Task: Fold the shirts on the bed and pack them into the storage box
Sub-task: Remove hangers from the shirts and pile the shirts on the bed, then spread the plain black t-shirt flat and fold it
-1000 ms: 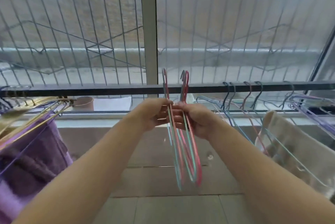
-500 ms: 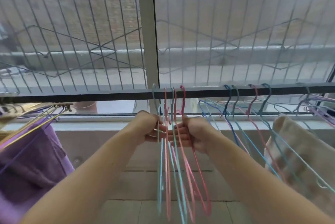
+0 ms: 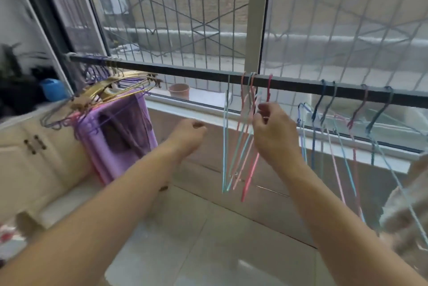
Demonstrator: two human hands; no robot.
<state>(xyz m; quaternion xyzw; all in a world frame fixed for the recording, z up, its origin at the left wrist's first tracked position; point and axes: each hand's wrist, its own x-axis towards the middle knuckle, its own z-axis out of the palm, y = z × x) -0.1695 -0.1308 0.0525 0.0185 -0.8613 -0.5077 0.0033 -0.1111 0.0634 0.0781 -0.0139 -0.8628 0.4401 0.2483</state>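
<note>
Shirts, storage box: out of view
Hangers (image 3: 240,137): about five thin pink and teal wires, hooked on the dark rail (image 3: 185,72), long axis vertical, tips pointing down
Right hand (image 3: 272,130): fingers loosely curled against the bunch's upper wires; firm grip cannot be told
Left hand (image 3: 187,134): clear of the bunch, fingers loosely curled, holding nothing
Purple towel (image 3: 120,137): draped at left under gold hangers (image 3: 115,88)

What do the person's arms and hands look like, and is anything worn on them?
Both forearms are bare right up to the bottom edge of the picture: no sleeves show. The left hand and the right hand wear no gloves, and no watch, bracelet or ring is visible. The picture is slightly blurred, so very small details such as the nails cannot be judged.
</note>
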